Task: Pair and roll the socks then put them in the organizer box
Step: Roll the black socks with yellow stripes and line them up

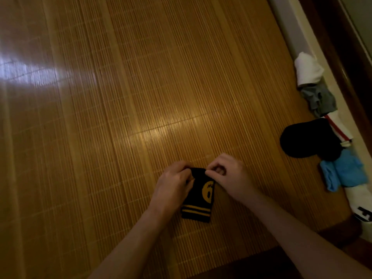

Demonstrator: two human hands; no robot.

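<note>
A black sock with a yellow smiley face and two yellow stripes (198, 200) lies on the bamboo mat (120, 117), low in the middle of the head view. My left hand (174, 183) pinches its far end from the left. My right hand (227, 174) pinches the same far end from the right. The far end looks folded or rolled over under my fingers. The striped cuff points toward me. No organizer box is in view.
Loose socks lie in a line along the mat's right edge: a white one (309, 69), a grey one (320, 99), a black one (310, 138), a blue one (344, 173), and white socks with red stripes (340, 127) and black lettering (362, 210). A dark wooden frame (346, 57) runs beside them.
</note>
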